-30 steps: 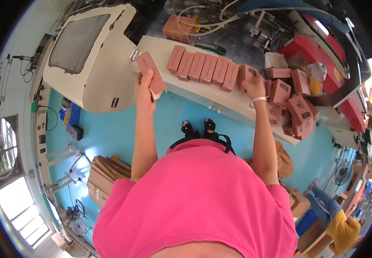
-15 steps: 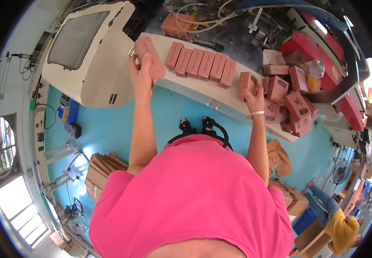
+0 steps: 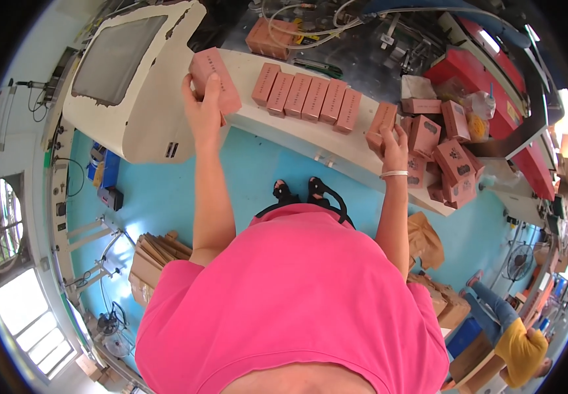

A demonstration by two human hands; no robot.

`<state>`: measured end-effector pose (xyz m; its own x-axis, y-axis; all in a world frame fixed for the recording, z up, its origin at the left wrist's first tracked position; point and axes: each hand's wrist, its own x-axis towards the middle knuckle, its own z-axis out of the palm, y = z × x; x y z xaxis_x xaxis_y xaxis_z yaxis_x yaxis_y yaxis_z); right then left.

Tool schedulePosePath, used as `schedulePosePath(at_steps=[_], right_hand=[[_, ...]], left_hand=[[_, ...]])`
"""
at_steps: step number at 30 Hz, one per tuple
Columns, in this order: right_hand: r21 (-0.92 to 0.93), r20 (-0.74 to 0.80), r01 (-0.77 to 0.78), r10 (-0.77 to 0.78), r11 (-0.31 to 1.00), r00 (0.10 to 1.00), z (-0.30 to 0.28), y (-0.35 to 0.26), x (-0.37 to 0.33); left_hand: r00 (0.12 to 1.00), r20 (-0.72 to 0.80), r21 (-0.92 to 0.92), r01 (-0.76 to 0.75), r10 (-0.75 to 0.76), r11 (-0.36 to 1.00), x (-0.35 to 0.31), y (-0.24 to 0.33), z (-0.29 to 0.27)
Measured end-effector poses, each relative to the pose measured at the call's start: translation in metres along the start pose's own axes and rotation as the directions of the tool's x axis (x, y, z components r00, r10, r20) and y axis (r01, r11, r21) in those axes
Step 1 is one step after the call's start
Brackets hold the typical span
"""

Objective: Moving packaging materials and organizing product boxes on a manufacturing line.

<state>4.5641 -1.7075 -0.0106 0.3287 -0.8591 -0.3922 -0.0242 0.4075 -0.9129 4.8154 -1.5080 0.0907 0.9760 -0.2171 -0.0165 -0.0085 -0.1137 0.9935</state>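
Observation:
My left hand (image 3: 200, 105) grips a pink carton (image 3: 220, 73) and holds it at the left end of the white conveyor table (image 3: 277, 125), next to a white machine housing (image 3: 133, 79). My right hand (image 3: 394, 143) is closed on another pink carton (image 3: 381, 123) at the right part of the table. Between the two hands a row of several pink cartons (image 3: 307, 98) lies side by side on the table. A heap of the same cartons (image 3: 447, 152) sits just right of my right hand.
A red machine (image 3: 494, 72) stands at the far right. Hoses and cables (image 3: 310, 20) lie beyond the table. Flat brown cardboard (image 3: 156, 259) is stacked on the blue floor at lower left. A person in yellow (image 3: 520, 348) crouches at lower right.
My left hand has carried its carton up and left, toward the white machine housing. My right hand stays on its carton by the heap.

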Motion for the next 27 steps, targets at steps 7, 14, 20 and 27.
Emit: schedulePosePath(at_steps=[7,14,20,27], right_hand=[[-0.158,0.098,0.497,-0.488,0.853,0.868,0.047,-0.071,-0.048],[-0.451,0.037,0.759,-0.840,0.469,0.541,0.097,-0.066,-0.062],[-0.809,0.423,0.585,-0.637,0.053,0.644,0.100,0.026,-0.020],[-0.692,0.375,0.687,-0.703,0.221,0.604,0.074,0.014,-0.016]], left_hand=[[0.980,0.033,0.038,-0.199,0.197,0.979,-0.004,0.024,0.013],[0.815,0.067,0.129,-0.579,0.575,0.805,-0.006,0.020,0.047],[0.655,0.519,0.578,-0.742,0.549,0.340,-0.032,-0.101,0.106],[0.910,0.190,0.666,-0.395,0.367,0.633,0.037,-0.095,0.067]])
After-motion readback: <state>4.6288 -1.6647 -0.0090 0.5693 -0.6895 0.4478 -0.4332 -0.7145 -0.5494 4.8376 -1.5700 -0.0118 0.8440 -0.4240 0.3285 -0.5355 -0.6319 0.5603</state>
